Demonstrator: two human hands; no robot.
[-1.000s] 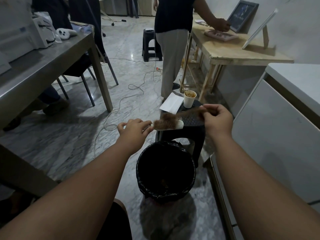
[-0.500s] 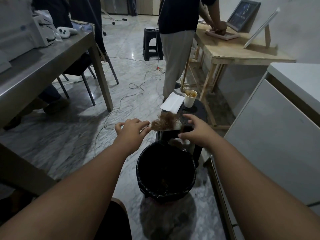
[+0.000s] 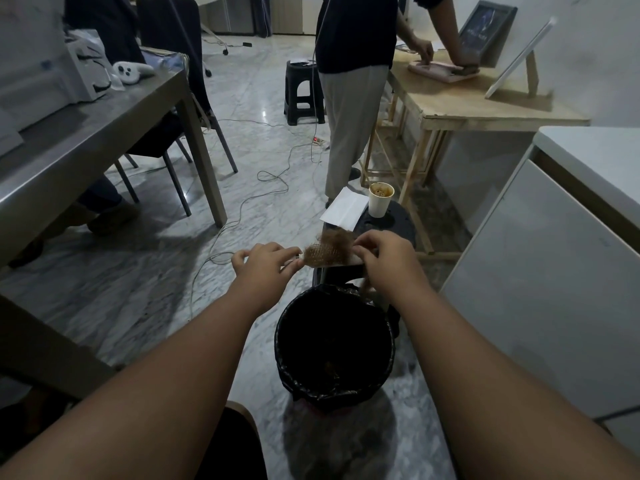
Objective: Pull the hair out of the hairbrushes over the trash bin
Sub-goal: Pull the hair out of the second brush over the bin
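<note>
A hairbrush (image 3: 323,255) with a pale head matted in brown hair hangs level just beyond the far rim of the trash bin (image 3: 287,344). My left hand (image 3: 265,264) grips its handle end on the left. At the brush's right end, my right hand (image 3: 386,259) pinches the clump of brown hair (image 3: 334,239) rising off the bristles. The bin has a black liner, and a few brown tufts lie at its bottom. The handle itself is hidden inside my left fist.
Behind the bin a black stool (image 3: 398,225) carries a paper cup (image 3: 380,199) and a white paper (image 3: 343,209). A white cabinet (image 3: 554,271) is close on the right, a grey table (image 3: 86,133) on the left. A person (image 3: 353,81) stands at a wooden table (image 3: 485,102); cables cross the floor.
My right hand dropped from its raised pull toward the bin mouth, then came back up to the brush's right end and closed on the hair. The left hand and brush stayed nearly still.
</note>
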